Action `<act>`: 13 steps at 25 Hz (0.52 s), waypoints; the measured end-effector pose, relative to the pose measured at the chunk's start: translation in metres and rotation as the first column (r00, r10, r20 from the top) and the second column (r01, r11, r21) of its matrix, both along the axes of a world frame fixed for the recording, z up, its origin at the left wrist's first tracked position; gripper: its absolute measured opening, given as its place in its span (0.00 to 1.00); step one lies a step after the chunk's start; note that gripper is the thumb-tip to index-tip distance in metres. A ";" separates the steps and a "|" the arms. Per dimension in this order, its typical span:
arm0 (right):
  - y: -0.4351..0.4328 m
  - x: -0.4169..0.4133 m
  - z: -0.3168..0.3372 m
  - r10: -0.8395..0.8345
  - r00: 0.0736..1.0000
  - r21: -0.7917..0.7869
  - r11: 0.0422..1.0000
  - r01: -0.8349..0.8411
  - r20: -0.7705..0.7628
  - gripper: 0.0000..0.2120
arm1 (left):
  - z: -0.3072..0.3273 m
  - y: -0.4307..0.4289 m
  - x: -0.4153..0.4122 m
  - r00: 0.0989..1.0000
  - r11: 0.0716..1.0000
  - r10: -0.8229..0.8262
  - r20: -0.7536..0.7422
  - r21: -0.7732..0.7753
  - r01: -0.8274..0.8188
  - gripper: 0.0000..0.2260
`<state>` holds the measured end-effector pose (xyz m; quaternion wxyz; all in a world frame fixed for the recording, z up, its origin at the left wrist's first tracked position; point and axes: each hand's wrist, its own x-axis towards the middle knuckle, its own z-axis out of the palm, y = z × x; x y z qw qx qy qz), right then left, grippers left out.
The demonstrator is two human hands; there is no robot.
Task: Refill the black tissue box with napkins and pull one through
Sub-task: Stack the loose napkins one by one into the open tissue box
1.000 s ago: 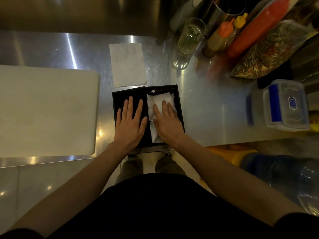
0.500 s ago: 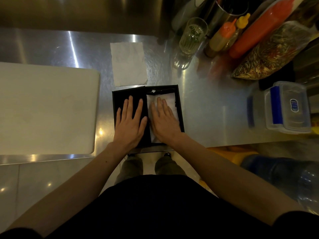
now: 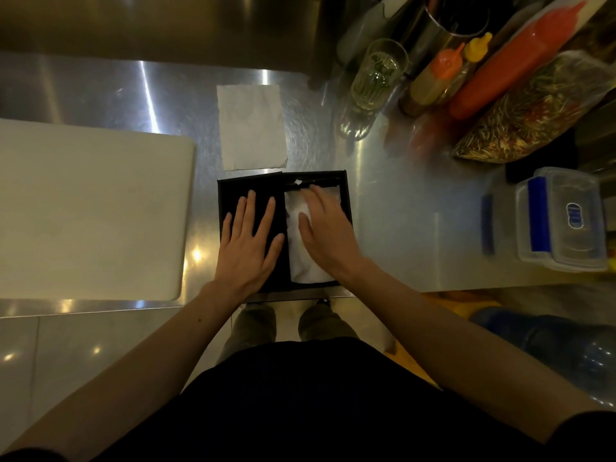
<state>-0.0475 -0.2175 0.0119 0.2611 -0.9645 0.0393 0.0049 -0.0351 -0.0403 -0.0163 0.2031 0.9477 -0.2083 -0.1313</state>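
Napkins pressed into the black tissue box (image 3: 226, 195)

The right hand (image 3: 328, 233) has been shifted rightward on the napkins (image 3: 305, 261), fingers bunched; the left hand (image 3: 248, 246) is kept flat, fingers spread.

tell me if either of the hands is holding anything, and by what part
Nothing is gripped. The left hand lies flat on the black tissue box; the right hand presses on the napkins.

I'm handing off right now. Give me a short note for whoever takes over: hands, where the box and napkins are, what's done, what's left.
Left hand: flat, fingers spread, on the black flap of the black tissue box.
Right hand: pressing on the napkins in the box's right half, no closed grip.
Spare napkin: flat on the steel counter, just beyond the box.
Done: napkins loaded.
Left: close the box, pull one napkin through.
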 end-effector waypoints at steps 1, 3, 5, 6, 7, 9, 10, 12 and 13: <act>-0.002 0.010 0.007 -0.047 0.993 0.057 0.998 0.041 0.108 0.18 | -0.001 0.000 0.000 1.000 1.000 0.007 0.005 -0.002 -0.007 0.28; -0.004 0.037 0.020 -0.101 0.976 0.131 0.988 0.076 0.195 0.15 | -0.003 0.000 -0.001 1.000 1.000 0.023 0.010 -0.003 -0.023 0.28; -0.003 0.067 0.026 -0.101 0.983 0.149 0.986 0.079 0.151 0.15 | -0.004 -0.001 -0.002 0.999 0.999 0.033 0.010 0.004 -0.033 0.28; -0.002 0.082 0.024 -0.097 0.989 0.160 0.984 0.079 0.108 0.16 | -0.005 -0.002 -0.002 0.999 0.999 0.038 0.011 0.009 -0.038 0.28; -0.001 0.099 0.021 -0.099 0.993 0.181 0.980 0.086 0.065 0.16 | -0.005 -0.002 -0.002 0.999 0.999 0.041 0.013 0.013 -0.042 0.28; 0.002 0.128 0.012 -0.127 0.992 0.222 0.967 0.127 -0.018 0.16 | -0.005 -0.002 -0.002 0.999 0.999 0.041 0.014 0.015 -0.041 0.28; 0.004 0.140 0.006 -0.143 0.988 0.226 0.962 0.153 -0.058 0.15 | -0.004 -0.002 -0.002 0.999 0.999 0.039 0.016 0.015 -0.039 0.28; 0.006 0.165 -0.006 -0.163 0.976 0.206 0.960 0.191 -0.145 0.15 | -0.005 -0.002 0.000 0.999 0.999 0.049 0.008 0.015 -0.049 0.28; 0.008 0.176 -0.013 -0.169 0.969 0.172 0.965 0.200 -0.179 0.16 | -0.005 -0.002 0.000 0.998 0.998 0.056 0.009 0.015 -0.056 0.28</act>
